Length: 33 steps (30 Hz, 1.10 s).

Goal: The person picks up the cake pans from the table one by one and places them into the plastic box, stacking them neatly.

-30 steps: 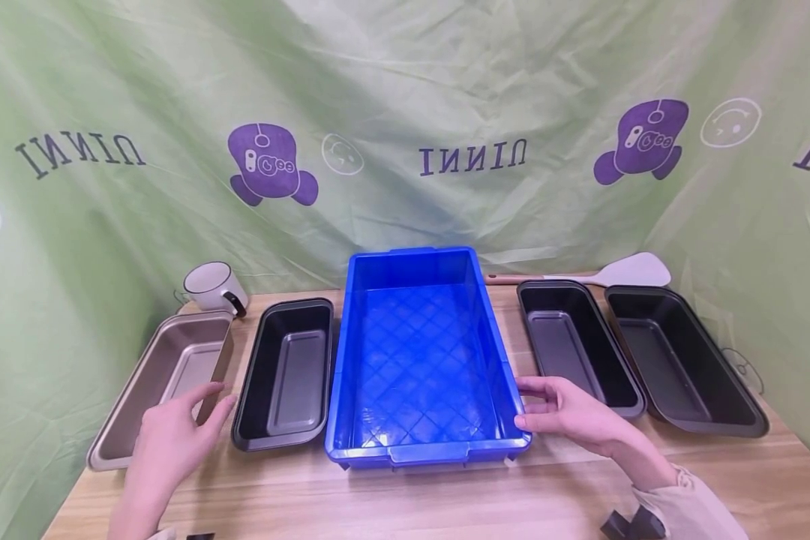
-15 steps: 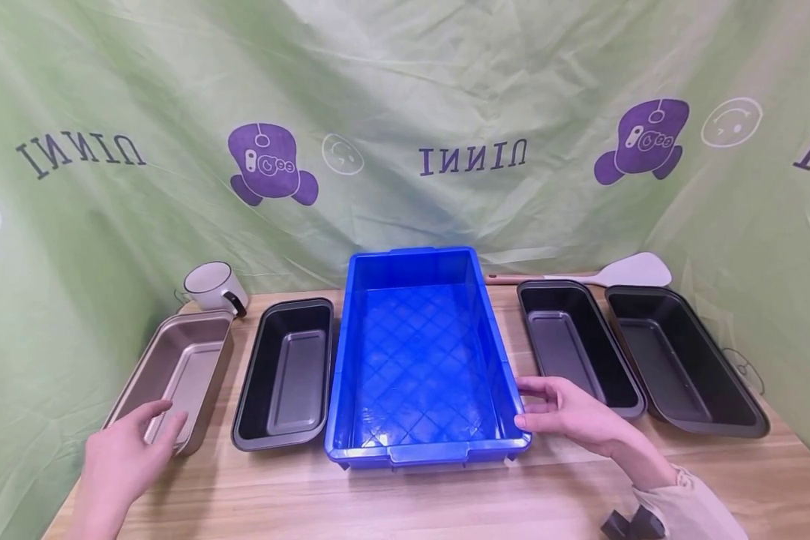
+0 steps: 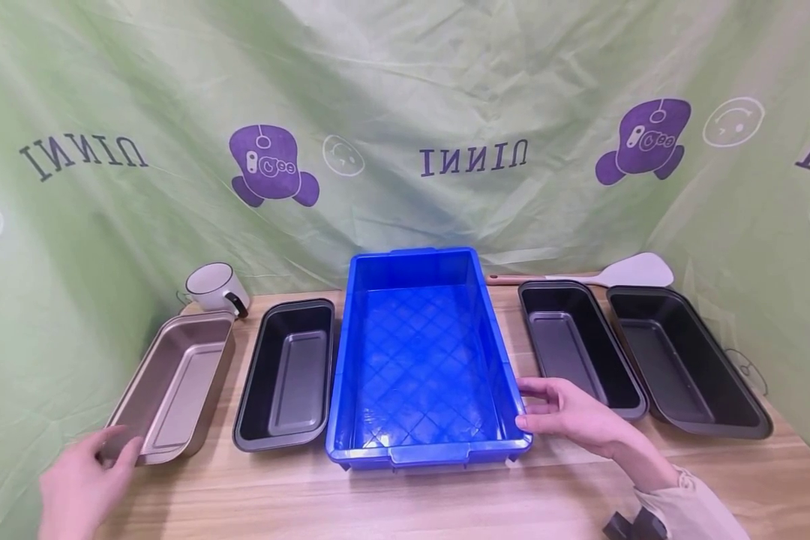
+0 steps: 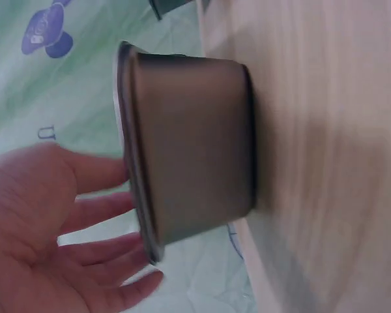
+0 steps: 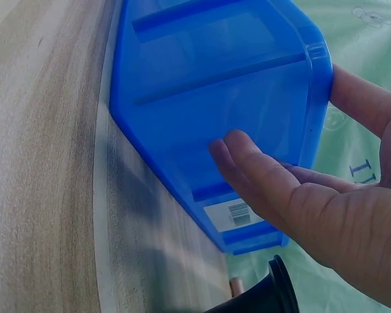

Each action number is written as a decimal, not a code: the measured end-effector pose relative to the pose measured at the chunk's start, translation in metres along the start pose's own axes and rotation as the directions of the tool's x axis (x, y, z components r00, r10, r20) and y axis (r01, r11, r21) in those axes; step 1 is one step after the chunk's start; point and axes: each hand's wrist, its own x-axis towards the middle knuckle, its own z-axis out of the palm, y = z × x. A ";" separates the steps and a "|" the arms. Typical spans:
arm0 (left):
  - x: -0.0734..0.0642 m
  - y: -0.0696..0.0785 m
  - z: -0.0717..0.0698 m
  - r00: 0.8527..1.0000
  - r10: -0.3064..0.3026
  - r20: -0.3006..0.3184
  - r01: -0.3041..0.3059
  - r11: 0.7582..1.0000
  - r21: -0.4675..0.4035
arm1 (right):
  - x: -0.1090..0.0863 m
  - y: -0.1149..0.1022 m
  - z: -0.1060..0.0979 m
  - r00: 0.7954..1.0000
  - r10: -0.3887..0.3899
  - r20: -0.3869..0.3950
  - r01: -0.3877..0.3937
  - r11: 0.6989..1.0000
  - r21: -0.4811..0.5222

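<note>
A brownish-gold loaf pan [image 3: 189,375] stands on the wooden table at the left. My left hand [image 3: 84,476] is at its near left corner. In the left wrist view the thumb meets the pan's rim [image 4: 140,195], and the loosely extended fingers [image 4: 111,244] reach its far side. An unfilled blue plastic bin [image 3: 418,352] stands in the centre. My right hand [image 3: 574,412] touches its near right corner, thumb tip at the rim. In the right wrist view the other fingers [image 5: 260,169] extend, fairly straight, along the bin's outer side wall.
A dark loaf pan [image 3: 286,375] stands left of the bin; two more, a nearer dark pan [image 3: 567,352] and an outer dark pan [image 3: 675,367], stand right. Behind are a white mug [image 3: 212,289] and a white spatula [image 3: 637,270]. A green printed cloth [image 3: 405,112] encloses the table.
My left hand has moved left and toward me, from over the gold loaf pan's right side to its near left corner. My right hand and the bin have stayed put.
</note>
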 end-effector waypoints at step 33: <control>0.008 -0.096 0.006 0.596 0.372 0.711 0.758 0.031 -0.651 | 0.001 0.005 -0.002 1.000 0.005 -0.010 -0.005 1.000 0.006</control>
